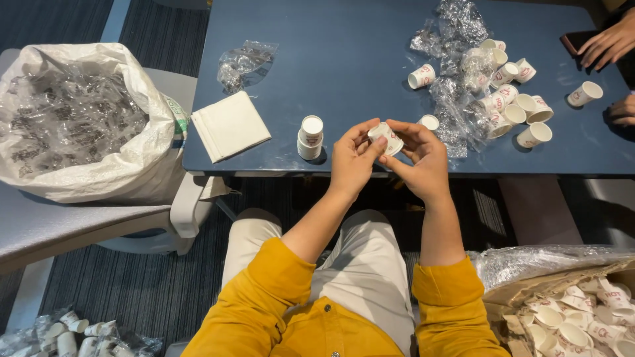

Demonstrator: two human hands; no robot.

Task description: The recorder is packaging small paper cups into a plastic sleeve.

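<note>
Small white paper cup [385,138], tilted, above blue table edge

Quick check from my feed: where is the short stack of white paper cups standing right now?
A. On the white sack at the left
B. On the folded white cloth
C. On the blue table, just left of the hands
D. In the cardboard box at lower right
C: the short stack of cups stands upright on the blue table, just left of the left hand, while both hands, the right hand too, hold a single paper cup.
</note>
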